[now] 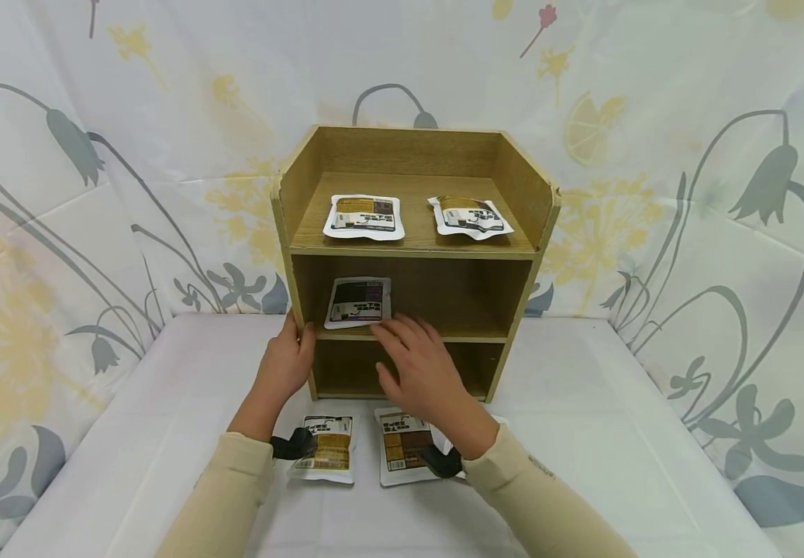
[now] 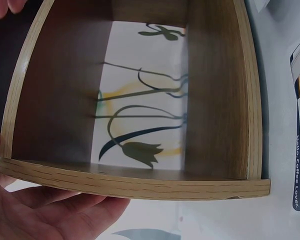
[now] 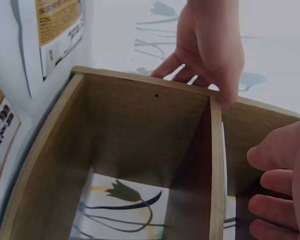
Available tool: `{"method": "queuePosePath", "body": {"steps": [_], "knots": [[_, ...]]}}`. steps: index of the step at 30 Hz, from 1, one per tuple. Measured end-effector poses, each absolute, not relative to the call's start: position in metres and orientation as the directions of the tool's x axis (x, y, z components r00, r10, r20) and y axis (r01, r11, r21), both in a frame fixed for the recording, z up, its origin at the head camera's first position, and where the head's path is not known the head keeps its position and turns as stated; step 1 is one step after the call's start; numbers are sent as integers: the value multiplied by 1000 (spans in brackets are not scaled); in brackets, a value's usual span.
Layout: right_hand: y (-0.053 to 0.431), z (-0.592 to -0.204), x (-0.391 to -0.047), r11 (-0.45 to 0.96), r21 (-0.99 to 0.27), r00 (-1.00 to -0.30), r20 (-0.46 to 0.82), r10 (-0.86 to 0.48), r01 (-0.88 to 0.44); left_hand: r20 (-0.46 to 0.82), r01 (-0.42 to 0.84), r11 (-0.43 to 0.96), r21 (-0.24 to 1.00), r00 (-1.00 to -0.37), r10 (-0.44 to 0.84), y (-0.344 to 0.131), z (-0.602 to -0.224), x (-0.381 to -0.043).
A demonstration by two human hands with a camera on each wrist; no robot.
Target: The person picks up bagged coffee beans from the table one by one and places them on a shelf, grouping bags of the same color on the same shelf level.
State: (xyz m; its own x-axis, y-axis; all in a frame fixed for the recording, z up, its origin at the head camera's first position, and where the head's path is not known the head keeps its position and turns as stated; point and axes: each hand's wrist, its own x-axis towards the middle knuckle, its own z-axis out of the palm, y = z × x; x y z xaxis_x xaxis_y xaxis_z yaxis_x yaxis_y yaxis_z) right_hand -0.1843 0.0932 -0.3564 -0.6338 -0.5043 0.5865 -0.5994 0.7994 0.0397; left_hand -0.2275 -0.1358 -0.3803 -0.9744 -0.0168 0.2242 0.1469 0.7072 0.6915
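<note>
A small wooden shelf unit (image 1: 415, 186) with three levels stands upright on the white table. My left hand (image 1: 284, 360) holds its left side panel, thumb by the front edge and fingers along the outside. On the middle level, toward the left, lies a flat white coffee pouch (image 1: 358, 302) with a dark label. My right hand (image 1: 419, 364) is at the front of that level beside the pouch's lower right corner, fingers loosely bent and apart in the right wrist view (image 3: 282, 185). Whether its fingertips touch the pouch cannot be told.
Two more pouches lie on the top level, one left (image 1: 364, 216), one right (image 1: 471, 215). On the table before the unit lie a yellow-labelled pouch (image 1: 332, 448) and a brown-labelled pouch (image 1: 402, 448), partly hidden by my right wrist. Flowered cloth (image 1: 653, 155) hangs behind.
</note>
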Motion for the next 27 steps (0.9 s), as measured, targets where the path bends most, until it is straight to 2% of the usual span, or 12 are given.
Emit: {"method": "queuePosePath", "body": {"steps": [10, 27], "knots": [[110, -365, -171, 771, 2, -608, 613, -505, -637, 217, 138, 708, 693, -976, -22, -135, -379, -226], [131, -390, -153, 803, -28, -701, 508, -501, -595, 217, 143, 703, 697, -976, -16, -136, -380, -227]]}}
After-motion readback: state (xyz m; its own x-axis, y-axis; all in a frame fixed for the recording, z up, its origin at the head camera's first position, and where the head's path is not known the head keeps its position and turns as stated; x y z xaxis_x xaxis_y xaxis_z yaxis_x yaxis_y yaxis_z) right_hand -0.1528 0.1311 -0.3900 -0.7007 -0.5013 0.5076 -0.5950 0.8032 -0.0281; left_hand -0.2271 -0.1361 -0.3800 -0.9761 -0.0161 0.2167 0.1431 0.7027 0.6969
